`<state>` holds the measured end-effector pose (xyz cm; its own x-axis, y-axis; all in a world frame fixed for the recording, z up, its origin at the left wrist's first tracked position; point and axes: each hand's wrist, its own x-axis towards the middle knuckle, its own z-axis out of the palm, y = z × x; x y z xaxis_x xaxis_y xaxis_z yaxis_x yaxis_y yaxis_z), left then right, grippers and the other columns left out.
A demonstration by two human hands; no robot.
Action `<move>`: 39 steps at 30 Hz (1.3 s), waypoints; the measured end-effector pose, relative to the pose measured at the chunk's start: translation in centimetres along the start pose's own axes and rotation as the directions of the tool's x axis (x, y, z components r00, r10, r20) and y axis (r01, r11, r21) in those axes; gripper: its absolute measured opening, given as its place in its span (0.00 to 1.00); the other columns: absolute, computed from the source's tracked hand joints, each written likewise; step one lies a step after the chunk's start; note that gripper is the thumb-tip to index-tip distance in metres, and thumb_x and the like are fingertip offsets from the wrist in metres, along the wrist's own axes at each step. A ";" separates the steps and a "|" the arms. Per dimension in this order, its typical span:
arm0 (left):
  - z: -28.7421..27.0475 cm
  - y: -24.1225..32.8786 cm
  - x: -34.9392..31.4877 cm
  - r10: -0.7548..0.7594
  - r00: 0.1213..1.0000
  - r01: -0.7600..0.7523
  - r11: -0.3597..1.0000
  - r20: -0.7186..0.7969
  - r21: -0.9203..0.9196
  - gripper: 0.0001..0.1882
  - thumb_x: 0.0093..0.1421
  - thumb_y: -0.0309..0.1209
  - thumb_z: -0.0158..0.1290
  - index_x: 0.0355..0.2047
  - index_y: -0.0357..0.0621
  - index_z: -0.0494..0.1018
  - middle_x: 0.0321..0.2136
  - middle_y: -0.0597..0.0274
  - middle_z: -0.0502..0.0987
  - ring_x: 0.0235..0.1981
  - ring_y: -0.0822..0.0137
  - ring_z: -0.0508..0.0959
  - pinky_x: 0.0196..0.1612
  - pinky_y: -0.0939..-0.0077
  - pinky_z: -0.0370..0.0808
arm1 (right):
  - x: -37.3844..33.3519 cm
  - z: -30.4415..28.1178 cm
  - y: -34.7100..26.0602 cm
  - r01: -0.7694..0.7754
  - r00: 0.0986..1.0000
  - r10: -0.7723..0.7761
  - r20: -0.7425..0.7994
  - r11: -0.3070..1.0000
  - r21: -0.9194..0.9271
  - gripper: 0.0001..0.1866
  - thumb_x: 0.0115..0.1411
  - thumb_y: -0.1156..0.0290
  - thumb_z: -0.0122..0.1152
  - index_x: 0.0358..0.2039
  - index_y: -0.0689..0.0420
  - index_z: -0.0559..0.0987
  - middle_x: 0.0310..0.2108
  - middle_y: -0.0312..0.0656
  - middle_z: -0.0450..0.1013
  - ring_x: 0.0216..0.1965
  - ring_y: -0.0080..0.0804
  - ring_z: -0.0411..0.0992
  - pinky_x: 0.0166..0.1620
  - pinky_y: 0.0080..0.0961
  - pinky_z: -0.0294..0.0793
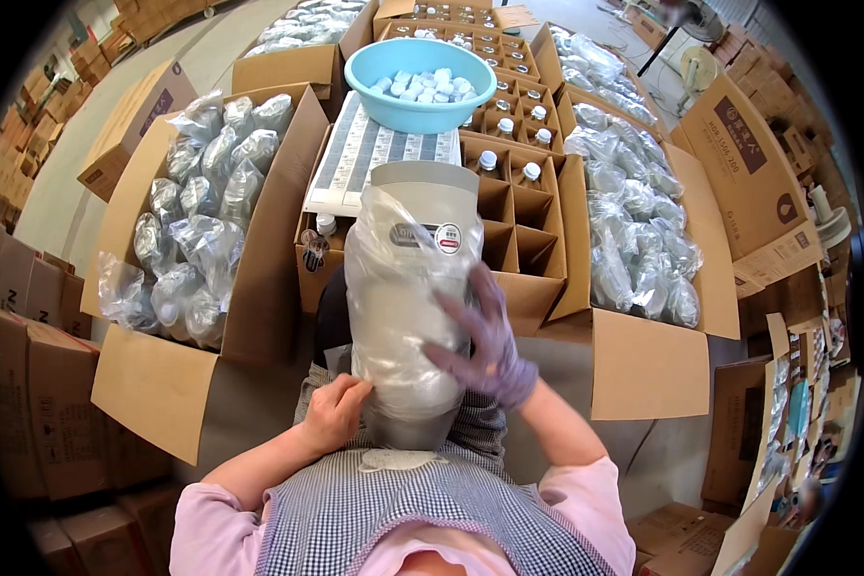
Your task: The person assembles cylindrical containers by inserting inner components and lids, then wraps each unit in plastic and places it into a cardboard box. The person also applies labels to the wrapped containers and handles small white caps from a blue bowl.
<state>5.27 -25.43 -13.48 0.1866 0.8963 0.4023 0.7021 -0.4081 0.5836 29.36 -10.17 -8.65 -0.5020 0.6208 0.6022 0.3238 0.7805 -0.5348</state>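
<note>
A tall grey rounded container (413,317), partly covered by a clear plastic bag (379,259), stands against my lap. Its flat grey top sticks out above the plastic, and a small round sticker and a dark oval label show on its upper front. My left hand (338,413), bare, is closed at the lower left side, its thumb and fingers pinching the bag's edge. Over the right side is my right hand (490,350) in a thin purple glove, its fingers spread and slightly blurred; whether they touch the plastic I cannot tell.
Ahead, a blue basin (420,91) of small pale caps rests on printed sheets (355,158) over a divided carton (514,288) of capped bottles. Open cartons of plastic-wrapped silvery items flank me, left (274,226) and right (571,230), their flaps (154,389) jutting out.
</note>
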 end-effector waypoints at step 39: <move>-4.7 8.5 17.8 0.419 0.776 -0.500 0.864 -0.471 -0.055 0.03 0.54 0.21 0.52 0.29 0.38 0.70 0.30 0.57 0.73 0.29 0.62 0.74 0.34 0.71 0.73 | 14.7 -4.8 2.1 -0.490 0.872 0.470 0.141 0.847 0.207 0.19 0.60 0.59 0.61 0.43 0.62 0.81 0.31 0.40 0.78 0.34 0.23 0.73 0.41 0.22 0.73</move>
<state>11.33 -13.80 2.00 0.1150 0.4427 0.8893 0.4755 -0.8105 0.3419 26.44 0.95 1.94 -0.3981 0.8974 0.1902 0.3544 0.3417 -0.8704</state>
